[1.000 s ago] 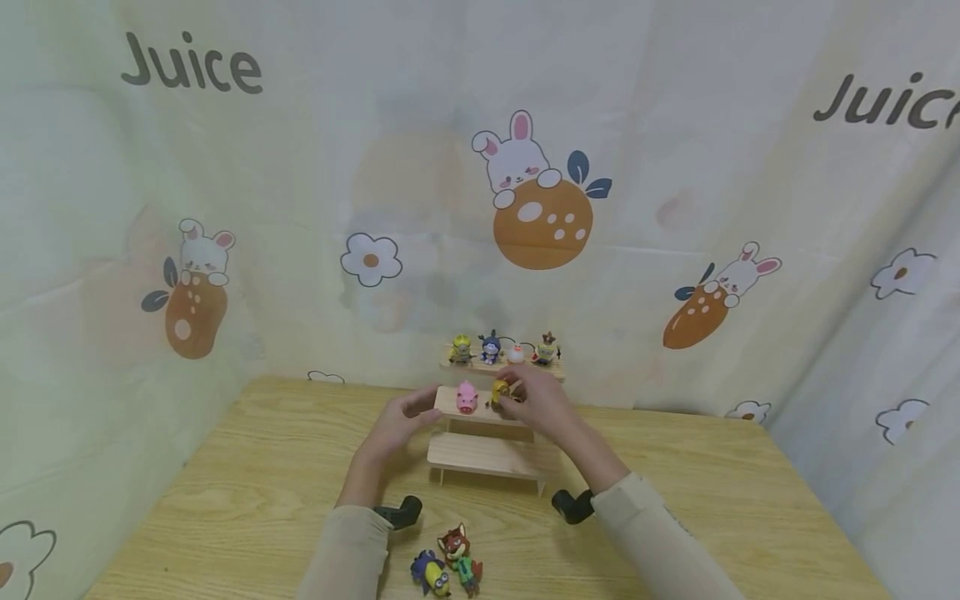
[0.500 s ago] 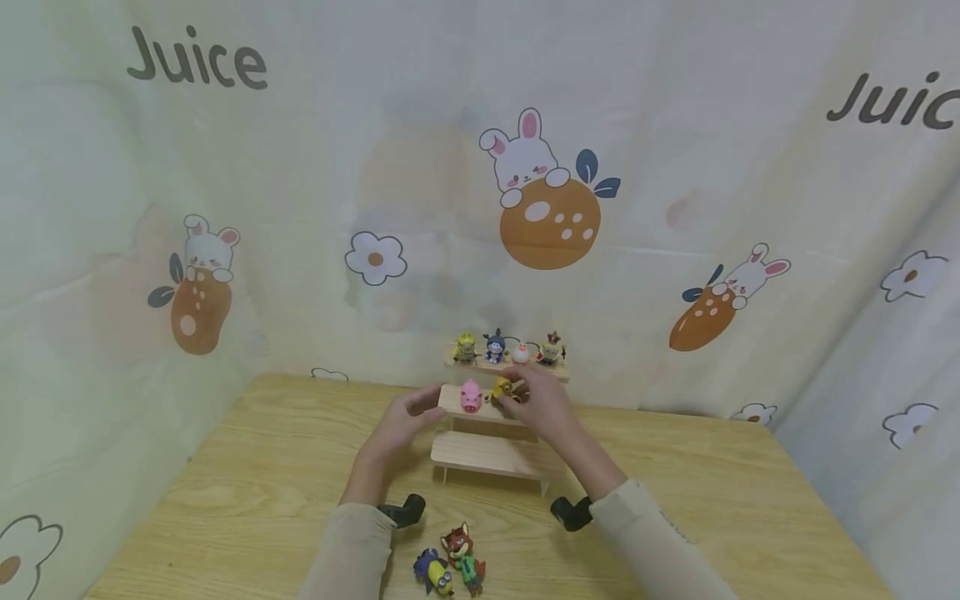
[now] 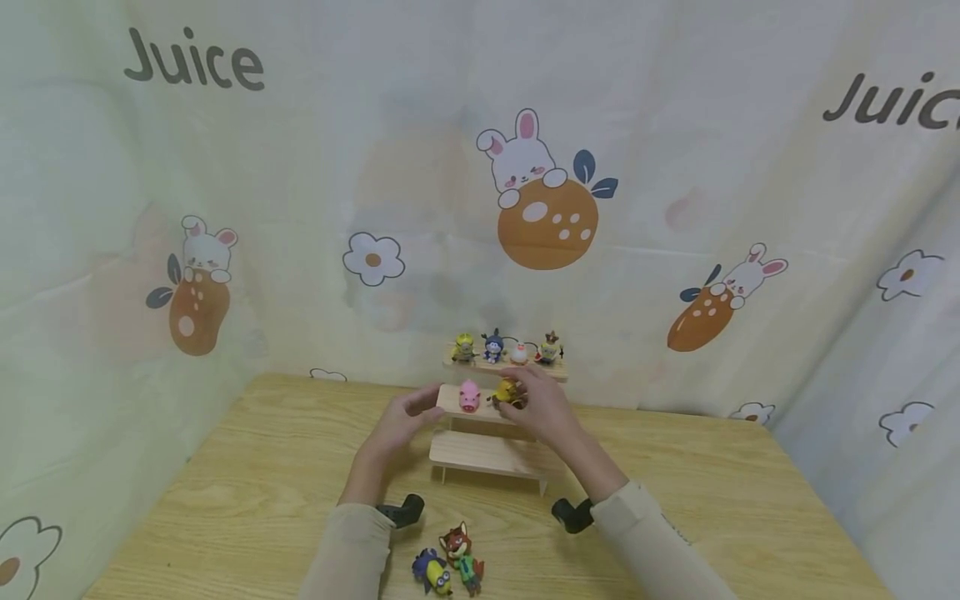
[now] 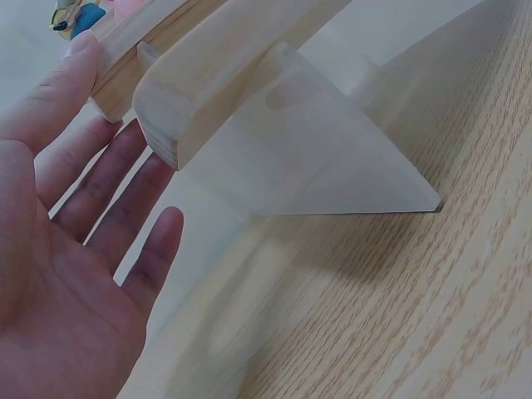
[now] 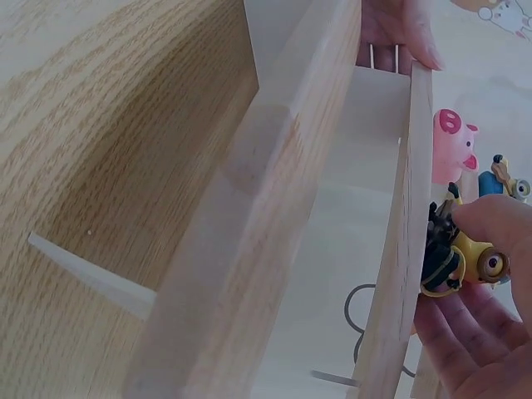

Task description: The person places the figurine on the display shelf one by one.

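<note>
My right hand [image 3: 543,408] pinches a yellow minion figurine [image 3: 506,390] between thumb and fingers over the middle tier of a wooden step shelf [image 3: 452,400]. In the right wrist view the figurine [image 5: 480,259] shows one goggle eye and dark clothing, its lower part right at the board. A pink pig figurine [image 3: 469,396] stands to its left on the same tier. My left hand [image 3: 397,425] is at that tier's left end, palm up with fingers loosely extended; in the left wrist view the thumb tip [image 4: 81,46] lies at the board's end.
Several figurines stand on the top tier [image 3: 480,367], among them a blue one [image 3: 492,347] and a white one [image 3: 519,353]. The lower tier [image 3: 487,454] is in front. A fox figurine [image 3: 465,560] and a blue-and-yellow minion [image 3: 432,572] lie on the table near me.
The yellow minion has turned and shifted slightly right, away from the pig, within my right fingers. My left hand stays at the shelf's end.
</note>
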Available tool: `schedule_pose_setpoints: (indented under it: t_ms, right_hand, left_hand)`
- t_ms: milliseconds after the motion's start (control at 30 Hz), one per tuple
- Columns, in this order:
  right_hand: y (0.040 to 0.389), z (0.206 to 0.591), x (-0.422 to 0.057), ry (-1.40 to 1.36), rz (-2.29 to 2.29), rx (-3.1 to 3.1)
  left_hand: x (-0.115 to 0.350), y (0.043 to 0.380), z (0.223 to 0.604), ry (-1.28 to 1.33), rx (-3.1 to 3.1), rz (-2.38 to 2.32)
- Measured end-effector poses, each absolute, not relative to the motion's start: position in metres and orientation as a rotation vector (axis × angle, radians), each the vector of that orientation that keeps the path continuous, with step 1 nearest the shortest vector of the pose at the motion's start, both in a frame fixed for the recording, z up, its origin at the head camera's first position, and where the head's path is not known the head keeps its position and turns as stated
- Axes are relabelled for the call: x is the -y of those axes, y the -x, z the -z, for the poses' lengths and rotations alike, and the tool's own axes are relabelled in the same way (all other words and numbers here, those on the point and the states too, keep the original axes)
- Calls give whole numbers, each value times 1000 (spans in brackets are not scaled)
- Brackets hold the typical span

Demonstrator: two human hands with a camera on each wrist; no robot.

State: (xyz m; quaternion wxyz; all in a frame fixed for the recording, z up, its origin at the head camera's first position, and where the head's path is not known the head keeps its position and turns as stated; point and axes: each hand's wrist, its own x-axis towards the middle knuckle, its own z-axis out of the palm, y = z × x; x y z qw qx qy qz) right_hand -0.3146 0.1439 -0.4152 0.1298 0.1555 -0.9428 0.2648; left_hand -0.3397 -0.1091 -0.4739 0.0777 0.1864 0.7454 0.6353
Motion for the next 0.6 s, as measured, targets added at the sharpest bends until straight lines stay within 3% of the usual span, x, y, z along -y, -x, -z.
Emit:
schedule_pose_setpoints:
  t_ms: [600]
  right_hand:
    - [304, 416, -150, -430, -805, 2681]
  left_hand:
    - [108, 341, 474, -574, -2256, -1890]
